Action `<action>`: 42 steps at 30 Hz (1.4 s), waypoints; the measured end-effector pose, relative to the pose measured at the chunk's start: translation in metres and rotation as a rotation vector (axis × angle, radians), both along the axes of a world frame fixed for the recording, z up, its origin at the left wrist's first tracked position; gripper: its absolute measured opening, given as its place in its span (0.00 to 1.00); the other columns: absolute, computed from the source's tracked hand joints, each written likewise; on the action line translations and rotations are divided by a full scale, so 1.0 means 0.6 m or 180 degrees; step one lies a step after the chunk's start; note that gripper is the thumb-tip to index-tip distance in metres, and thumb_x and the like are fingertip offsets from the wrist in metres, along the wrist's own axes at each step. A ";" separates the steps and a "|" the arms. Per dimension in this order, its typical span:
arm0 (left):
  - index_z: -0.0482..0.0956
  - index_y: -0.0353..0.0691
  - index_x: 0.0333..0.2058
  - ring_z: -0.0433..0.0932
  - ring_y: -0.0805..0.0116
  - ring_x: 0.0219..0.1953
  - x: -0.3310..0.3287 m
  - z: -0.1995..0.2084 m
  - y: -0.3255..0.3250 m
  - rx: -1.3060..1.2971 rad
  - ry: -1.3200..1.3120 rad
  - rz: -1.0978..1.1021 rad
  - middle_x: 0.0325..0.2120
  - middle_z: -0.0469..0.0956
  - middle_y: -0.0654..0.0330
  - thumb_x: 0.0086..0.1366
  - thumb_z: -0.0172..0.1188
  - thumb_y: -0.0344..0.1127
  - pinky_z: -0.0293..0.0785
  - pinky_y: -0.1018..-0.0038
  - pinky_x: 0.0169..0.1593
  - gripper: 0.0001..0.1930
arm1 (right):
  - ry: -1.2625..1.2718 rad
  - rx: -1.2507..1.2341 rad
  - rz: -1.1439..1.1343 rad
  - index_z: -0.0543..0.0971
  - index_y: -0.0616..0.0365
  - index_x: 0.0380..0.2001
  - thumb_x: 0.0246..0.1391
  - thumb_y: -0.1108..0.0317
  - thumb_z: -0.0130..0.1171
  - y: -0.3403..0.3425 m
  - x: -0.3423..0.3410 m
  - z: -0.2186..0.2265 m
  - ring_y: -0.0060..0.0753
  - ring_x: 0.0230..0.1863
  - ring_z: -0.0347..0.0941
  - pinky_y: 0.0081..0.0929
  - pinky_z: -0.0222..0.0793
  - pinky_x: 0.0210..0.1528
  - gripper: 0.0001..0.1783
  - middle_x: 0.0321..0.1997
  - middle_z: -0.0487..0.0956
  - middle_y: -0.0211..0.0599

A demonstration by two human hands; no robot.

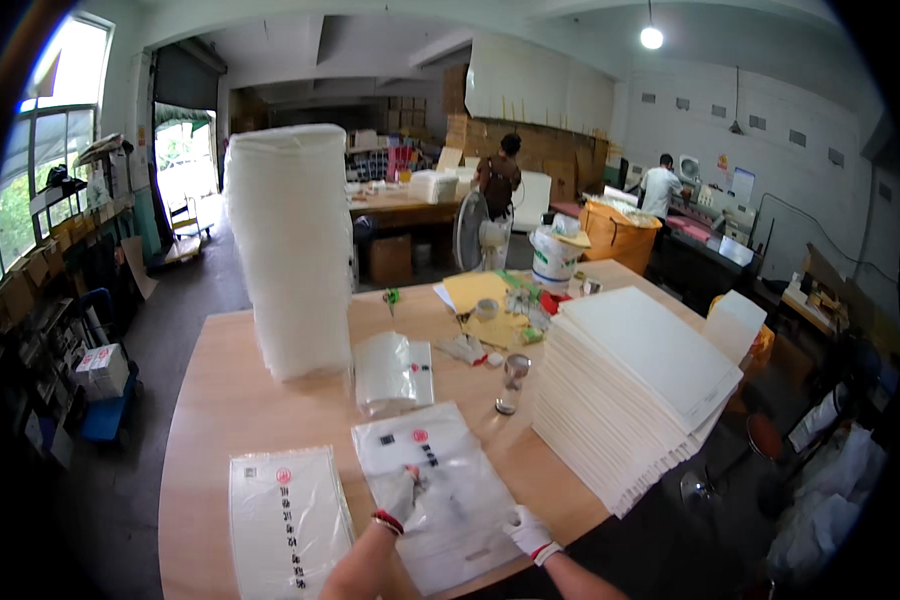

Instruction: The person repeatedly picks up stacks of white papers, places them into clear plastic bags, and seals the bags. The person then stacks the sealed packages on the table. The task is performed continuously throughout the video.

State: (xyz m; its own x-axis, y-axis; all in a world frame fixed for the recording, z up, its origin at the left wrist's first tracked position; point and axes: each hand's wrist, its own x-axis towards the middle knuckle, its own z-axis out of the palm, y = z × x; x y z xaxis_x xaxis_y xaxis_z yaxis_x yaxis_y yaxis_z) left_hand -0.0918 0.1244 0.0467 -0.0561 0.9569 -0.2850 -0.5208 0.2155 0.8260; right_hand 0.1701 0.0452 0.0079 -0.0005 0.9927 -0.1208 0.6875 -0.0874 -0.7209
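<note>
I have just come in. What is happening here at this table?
Someone is handling a printed plastic bag on the table: the gloved left hand is on it, the gloved right hand at its right edge. A similar bag lies to the left; a tall stack of white sheets stands to the right.

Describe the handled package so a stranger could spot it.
On the light-brown table, find the white stack at the right. Left of it, toward the near edge, lies a flat, plastic-wrapped white package with a red mark. Unlike the similar package farther left, it has the left hand on it and the right hand at its edge.
</note>
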 end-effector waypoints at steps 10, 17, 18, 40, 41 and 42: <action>0.66 0.35 0.46 0.69 0.75 0.20 0.074 0.200 -0.027 0.0921 0.1529 -0.1389 0.30 0.79 0.56 0.58 0.50 0.31 0.66 0.77 0.25 0.17 | -0.0681 0.0699 0.0732 0.68 0.60 0.46 0.52 0.64 0.48 0.094 -0.184 -0.006 0.44 0.48 0.67 0.33 0.63 0.49 0.18 0.47 0.70 0.48; 0.67 0.33 0.46 0.74 0.50 0.36 0.103 0.172 -0.069 0.2105 0.3955 -0.0845 0.33 0.76 0.50 0.53 0.58 0.37 0.70 0.64 0.40 0.23 | 0.0422 0.0298 0.1873 0.73 0.60 0.41 0.55 0.61 0.48 -0.008 -0.053 0.095 0.41 0.46 0.69 0.31 0.66 0.46 0.16 0.43 0.74 0.45; 0.67 0.32 0.46 0.74 0.50 0.36 0.103 0.185 -0.079 0.2305 0.4238 -0.0685 0.33 0.76 0.50 0.53 0.59 0.37 0.70 0.64 0.40 0.23 | 0.0647 0.0488 0.1907 0.74 0.60 0.40 0.56 0.61 0.49 -0.036 -0.016 0.167 0.41 0.45 0.70 0.31 0.67 0.45 0.15 0.42 0.74 0.45; 0.63 0.38 0.50 0.73 0.63 0.44 0.330 0.338 -0.196 0.2310 0.0307 -0.2757 0.46 0.72 0.54 0.58 0.55 0.31 0.71 0.68 0.43 0.21 | -0.4134 0.2845 0.1269 0.71 0.53 0.48 0.46 0.67 0.50 -0.077 0.305 0.621 0.36 0.36 0.72 0.33 0.69 0.34 0.22 0.45 0.74 0.41; 0.61 0.39 0.52 0.71 0.63 0.47 0.327 0.332 -0.184 0.1696 -0.0794 -0.3069 0.48 0.69 0.54 0.58 0.55 0.33 0.69 0.66 0.46 0.23 | -0.2543 0.2961 0.1469 0.69 0.55 0.50 0.46 0.66 0.49 -0.108 0.263 0.629 0.41 0.40 0.71 0.35 0.68 0.42 0.24 0.47 0.72 0.41; 0.59 0.40 0.54 0.69 0.62 0.49 0.316 0.319 -0.172 0.1050 -0.1886 -0.3256 0.50 0.67 0.55 0.58 0.55 0.34 0.67 0.65 0.49 0.25 | -0.2178 0.2985 0.1964 0.70 0.55 0.48 0.47 0.66 0.49 -0.140 0.225 0.618 0.40 0.39 0.71 0.34 0.68 0.42 0.22 0.45 0.73 0.41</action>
